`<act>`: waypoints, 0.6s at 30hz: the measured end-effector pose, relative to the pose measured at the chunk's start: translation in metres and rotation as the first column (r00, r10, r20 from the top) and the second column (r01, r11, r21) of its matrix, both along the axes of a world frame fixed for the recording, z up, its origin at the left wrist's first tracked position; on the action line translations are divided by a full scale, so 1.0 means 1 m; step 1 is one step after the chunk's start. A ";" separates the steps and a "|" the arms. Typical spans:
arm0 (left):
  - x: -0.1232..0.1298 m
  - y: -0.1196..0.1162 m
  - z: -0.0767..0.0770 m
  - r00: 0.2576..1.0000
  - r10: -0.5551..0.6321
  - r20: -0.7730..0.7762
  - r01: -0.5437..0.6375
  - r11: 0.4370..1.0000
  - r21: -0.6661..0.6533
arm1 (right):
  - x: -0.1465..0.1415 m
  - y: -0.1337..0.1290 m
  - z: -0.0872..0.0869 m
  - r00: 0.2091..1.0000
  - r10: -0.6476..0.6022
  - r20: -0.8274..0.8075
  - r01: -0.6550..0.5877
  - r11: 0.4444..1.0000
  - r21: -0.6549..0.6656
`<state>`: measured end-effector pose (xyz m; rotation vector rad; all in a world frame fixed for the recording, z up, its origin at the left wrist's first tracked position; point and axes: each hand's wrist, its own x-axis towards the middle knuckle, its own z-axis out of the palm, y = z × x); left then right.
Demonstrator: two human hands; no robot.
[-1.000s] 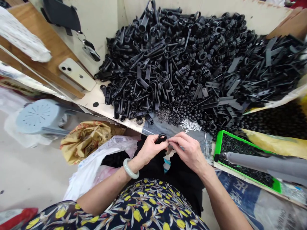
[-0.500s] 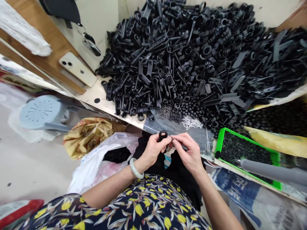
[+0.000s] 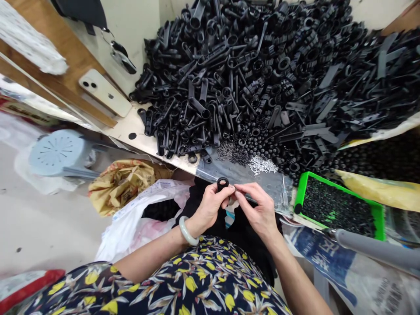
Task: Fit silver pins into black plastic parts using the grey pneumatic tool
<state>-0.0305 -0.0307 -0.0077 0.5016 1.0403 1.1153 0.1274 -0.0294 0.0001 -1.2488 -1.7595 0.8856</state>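
My left hand (image 3: 210,203), with a pale bangle (image 3: 188,231) on its wrist, is closed round a black ring-ended part (image 3: 222,183); the ring sticks up above the fingers. My right hand (image 3: 257,201) is pinched beside it, its fingertips meeting the left thumb. What the right fingertips hold is too small to make out. Just beyond the hands lie small silver pins (image 3: 262,165) on a grey mat (image 3: 236,173). Small black rings and beads (image 3: 254,138) lie behind them, in front of a large heap of black plastic parts (image 3: 226,78).
A green tray (image 3: 344,188) of small black pieces stands at the right, near a grey handle (image 3: 377,245). A phone (image 3: 105,92) leans on the wooden edge at the left. Below are a white bag (image 3: 121,223), a brown bag (image 3: 121,183) and a blue stool (image 3: 57,151).
The ring in my left hand has tilted slightly, its opening showing more. My right fingers have shifted a little at the left thumb. The grey handle sits lower, off most of the green tray.
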 end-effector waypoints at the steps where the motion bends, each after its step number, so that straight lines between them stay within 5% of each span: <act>1: 0.000 0.000 -0.001 1.000 -0.002 -0.009 0.002 1.000 0.000 | 0.000 0.000 0.000 1.000 0.007 0.018 -0.007 1.000 0.010; 10: 0.002 -0.003 -0.004 0.998 -0.003 -0.058 0.002 1.000 -0.022 | 0.000 0.001 -0.001 0.988 -0.003 0.155 -0.026 0.983 0.182; 18: 0.005 -0.005 -0.005 0.996 -0.085 -0.009 0.084 0.995 -0.058 | -0.006 -0.004 -0.011 0.974 -0.128 0.189 0.078 0.965 0.252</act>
